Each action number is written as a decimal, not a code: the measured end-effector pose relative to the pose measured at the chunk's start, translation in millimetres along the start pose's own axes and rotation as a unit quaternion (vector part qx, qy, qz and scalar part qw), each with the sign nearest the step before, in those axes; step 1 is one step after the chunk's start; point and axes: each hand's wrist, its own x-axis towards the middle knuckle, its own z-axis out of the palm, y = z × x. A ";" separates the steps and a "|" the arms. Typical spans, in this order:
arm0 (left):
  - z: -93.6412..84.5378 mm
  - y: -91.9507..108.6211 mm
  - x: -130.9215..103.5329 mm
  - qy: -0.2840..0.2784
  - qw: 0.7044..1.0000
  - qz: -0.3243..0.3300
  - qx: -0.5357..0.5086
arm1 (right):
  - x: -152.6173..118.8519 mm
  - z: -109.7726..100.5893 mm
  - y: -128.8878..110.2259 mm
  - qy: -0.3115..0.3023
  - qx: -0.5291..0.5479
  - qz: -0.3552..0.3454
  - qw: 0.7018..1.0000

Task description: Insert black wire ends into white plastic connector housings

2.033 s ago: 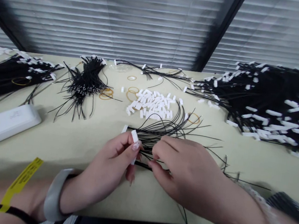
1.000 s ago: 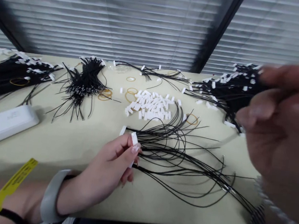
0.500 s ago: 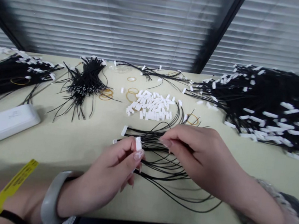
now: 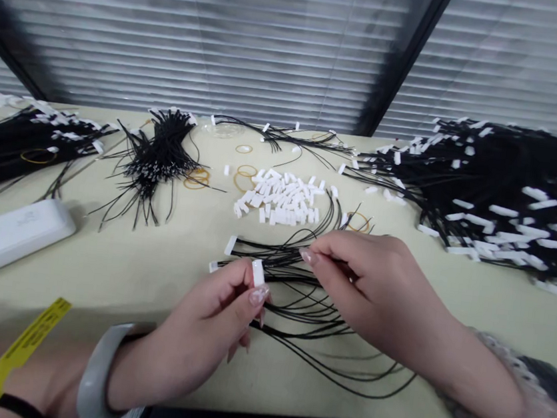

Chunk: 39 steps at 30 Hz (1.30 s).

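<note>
A small white connector housing (image 4: 258,272) is pinched between the thumb and forefinger of my left hand (image 4: 209,325). Black wires (image 4: 304,336) run right from beneath these fingers and curve over the table. To the right, my right hand (image 4: 374,294) is closed in a pinch, thumb against forefinger, on what appears to be a thin black wire; its end blends into the wires behind. Just beyond both hands lies a bundle of black wires (image 4: 268,251), with a white connector (image 4: 231,244) on its left end. The palm side of my right hand is hidden.
Loose white housings (image 4: 284,196) form a pile beyond my hands, with rubber bands (image 4: 197,178) beside it. A fanned bundle of black wires (image 4: 157,151) lies left of them. Large heaps of black wires with white connectors fill the right (image 4: 502,187) and far left (image 4: 14,145). A long white case (image 4: 8,238) lies left.
The metal tip seen beside the housing half a second ago no longer shows there. Both hands have barely shifted and keep their pinches.
</note>
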 end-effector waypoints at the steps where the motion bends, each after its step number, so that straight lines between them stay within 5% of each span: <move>1: -0.1 -0.6 -0.1 -0.001 1.000 0.001 -0.001 | -0.3 0.0 -0.1 -0.003 -0.006 0.000 1.000; 33: 1.2 0.2 -2.1 -0.002 0.997 0.038 0.069 | 0.6 3.1 -1.6 -0.039 0.023 0.034 0.998; 39: 1.0 -0.3 -1.7 -0.006 0.995 0.051 0.085 | 4.2 3.9 -2.4 -0.096 0.120 0.117 0.981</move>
